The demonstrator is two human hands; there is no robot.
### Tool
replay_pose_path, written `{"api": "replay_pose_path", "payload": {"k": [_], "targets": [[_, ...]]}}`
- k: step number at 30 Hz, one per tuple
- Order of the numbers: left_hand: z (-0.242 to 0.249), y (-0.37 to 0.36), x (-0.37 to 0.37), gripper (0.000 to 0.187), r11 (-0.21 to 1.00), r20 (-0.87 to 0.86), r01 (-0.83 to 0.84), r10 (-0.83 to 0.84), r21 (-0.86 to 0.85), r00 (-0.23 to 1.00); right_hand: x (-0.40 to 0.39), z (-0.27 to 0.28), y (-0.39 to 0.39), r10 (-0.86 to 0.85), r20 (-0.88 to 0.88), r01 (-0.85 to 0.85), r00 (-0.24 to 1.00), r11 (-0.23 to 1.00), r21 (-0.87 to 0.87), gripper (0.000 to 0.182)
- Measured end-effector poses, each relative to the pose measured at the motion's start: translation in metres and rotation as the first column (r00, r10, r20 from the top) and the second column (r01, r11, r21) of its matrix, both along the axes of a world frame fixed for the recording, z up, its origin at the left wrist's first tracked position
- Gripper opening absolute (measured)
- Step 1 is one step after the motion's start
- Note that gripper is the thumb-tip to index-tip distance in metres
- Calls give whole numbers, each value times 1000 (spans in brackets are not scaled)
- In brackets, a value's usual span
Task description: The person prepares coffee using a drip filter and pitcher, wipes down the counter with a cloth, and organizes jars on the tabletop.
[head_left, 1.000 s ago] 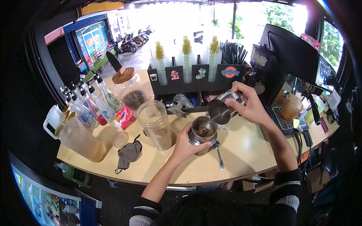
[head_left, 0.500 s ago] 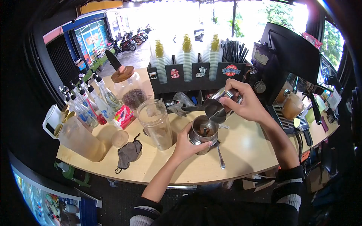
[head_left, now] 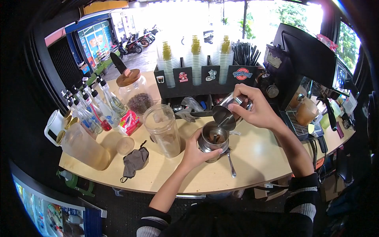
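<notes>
My left hand (head_left: 193, 152) curls round a small metal coffee dripper (head_left: 215, 135), thumb along its near side. Dark liquid or wet grounds with bright reflections show inside it. The dripper rests on a small cup (head_left: 213, 159), mostly hidden under it and my hand. In my right hand (head_left: 254, 107) a shiny metal pitcher (head_left: 226, 115) is gripped and tipped, its mouth over the dripper's far right rim. Whether a stream is falling from it is hard to see. A metal spoon (head_left: 232, 166) lies just right of the dripper.
Left of the dripper stands a tall clear jar (head_left: 164, 132). Further left are a dark cloth pouch (head_left: 135, 162), a plastic pitcher (head_left: 85, 146), syrup bottles (head_left: 104, 108) and a bean jar (head_left: 136, 94). A cup rack (head_left: 205, 75) is behind; an espresso machine (head_left: 304, 79) stands right.
My right hand and the tipped pitcher have shifted slightly left. Reflections and brown patches inside the dripper look different. My left hand holds nearly the same place.
</notes>
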State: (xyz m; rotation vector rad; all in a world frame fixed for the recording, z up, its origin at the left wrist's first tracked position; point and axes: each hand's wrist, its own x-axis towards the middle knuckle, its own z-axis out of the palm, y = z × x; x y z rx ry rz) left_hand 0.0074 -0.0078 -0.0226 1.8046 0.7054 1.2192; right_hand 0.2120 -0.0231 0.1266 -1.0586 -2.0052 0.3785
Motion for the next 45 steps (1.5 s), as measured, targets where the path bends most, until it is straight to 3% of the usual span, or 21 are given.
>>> {"api": "replay_pose_path", "payload": {"k": [3, 16, 19, 21, 22, 28, 33, 36, 45], "targets": [[2, -1, 0, 73, 1000, 6, 6, -6, -3, 1000, 1, 0, 1, -7, 71, 3, 997, 998, 67, 18], [2, -2, 0, 71, 1000, 6, 0, 0, -7, 1000, 2, 1, -3, -18, 69, 13, 997, 997, 72, 18], [3, -2, 0, 70, 1000, 13, 5, -5, -10, 1000, 3, 3, -6, -29, -14, 28, 999, 998, -62, 19], [3, -2, -1, 70, 1000, 11, 5, -5, -2, 1000, 7, 1, -3, -11, 80, 3, 997, 996, 95, 21], [1, -1, -1, 70, 1000, 5, 1, -1, 1, 1000, 8, 1, -3, -11, 80, 3, 997, 995, 95, 21], [-1, 0, 0, 71, 1000, 9, 8, -8, 3, 1000, 6, 3, -3, -36, -5, 36, 999, 999, -22, 18], [0, -1, 0, 72, 1000, 14, 22, -21, -10, 1000, 0, 4, 3, -14, 109, -4, 994, 986, 168, 21], [1, -2, 0, 72, 1000, 4, 9, -9, -10, 1000, -8, 7, 1, 11, 13, -11, 1000, 1000, 19, 22], [0, -1, 1, 75, 1000, 15, 17, -17, -4, 1000, -13, 10, -1, 17, 95, -25, 995, 997, 79, 20]]}}
